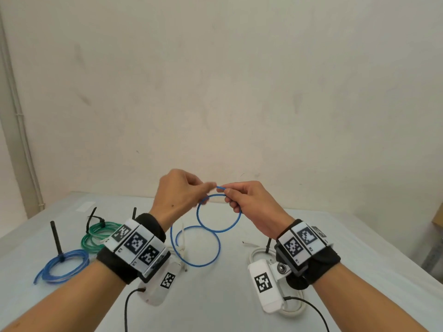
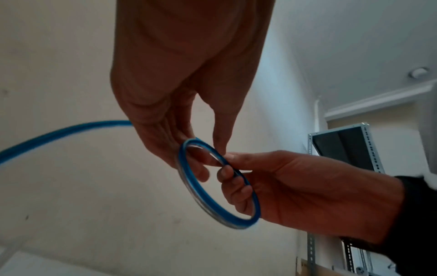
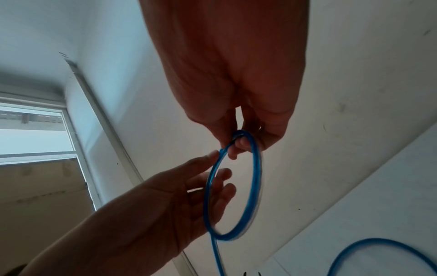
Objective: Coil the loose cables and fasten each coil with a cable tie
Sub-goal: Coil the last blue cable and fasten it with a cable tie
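White table [image 1: 239, 295] against plain wall. Right hand [image 1: 251, 202] raised above table, thumb and fingertips pinching top of blue cable [image 1: 219, 230] loop; rest of cable hangs down, second loop lying on table. Left hand [image 1: 178, 195] beside it, fingers loosely extended at loop, touching, not clamped. Far left: blue coil [image 1: 62, 265] and green coil [image 1: 100, 233], each bound by black cable tie [image 1: 57, 238]. White cable [image 1: 257, 256] under right wrist. Wristbands carry square black-white markers; no readable writing.
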Action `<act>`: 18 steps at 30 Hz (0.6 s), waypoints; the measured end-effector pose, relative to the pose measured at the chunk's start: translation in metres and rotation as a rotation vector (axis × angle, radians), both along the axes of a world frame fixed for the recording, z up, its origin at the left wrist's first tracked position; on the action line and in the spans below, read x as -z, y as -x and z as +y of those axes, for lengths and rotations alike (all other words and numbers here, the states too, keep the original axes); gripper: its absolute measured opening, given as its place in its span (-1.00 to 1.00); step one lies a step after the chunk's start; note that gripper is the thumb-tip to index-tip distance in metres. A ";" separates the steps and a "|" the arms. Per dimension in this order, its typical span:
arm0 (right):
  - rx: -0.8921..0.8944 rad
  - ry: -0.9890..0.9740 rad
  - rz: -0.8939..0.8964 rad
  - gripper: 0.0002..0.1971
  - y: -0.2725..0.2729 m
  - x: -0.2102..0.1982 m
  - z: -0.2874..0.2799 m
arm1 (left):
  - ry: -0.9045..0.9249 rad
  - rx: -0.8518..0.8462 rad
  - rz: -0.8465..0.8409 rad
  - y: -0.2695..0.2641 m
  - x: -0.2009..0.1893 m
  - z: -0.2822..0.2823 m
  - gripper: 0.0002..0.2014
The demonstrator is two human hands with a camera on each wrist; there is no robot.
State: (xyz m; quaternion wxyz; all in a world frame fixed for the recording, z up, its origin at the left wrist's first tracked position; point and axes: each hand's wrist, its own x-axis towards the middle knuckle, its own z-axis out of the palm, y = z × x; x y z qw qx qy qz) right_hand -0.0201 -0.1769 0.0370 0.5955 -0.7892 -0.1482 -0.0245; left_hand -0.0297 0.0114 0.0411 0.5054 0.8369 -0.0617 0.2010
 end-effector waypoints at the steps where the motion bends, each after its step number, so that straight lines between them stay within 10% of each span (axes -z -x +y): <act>1: -0.019 -0.001 0.003 -0.76 0.000 -0.003 -0.001 | -0.075 -0.089 -0.116 -0.002 -0.002 0.003 -0.66; 4: -0.067 0.049 -0.023 -0.75 0.001 -0.010 -0.002 | -0.239 -0.182 -0.297 -0.009 -0.011 0.006 -0.64; 6: -0.075 0.058 -0.061 -0.74 0.002 -0.012 -0.003 | -0.237 0.044 -0.120 -0.013 -0.017 0.005 -0.60; 10: -0.010 0.028 -0.115 -0.73 0.001 -0.014 -0.002 | 0.293 0.497 0.358 -0.010 -0.017 -0.002 -0.62; 18: 0.026 -0.348 0.038 -0.72 0.006 -0.014 -0.001 | 0.533 0.467 0.320 -0.018 -0.004 -0.010 -0.67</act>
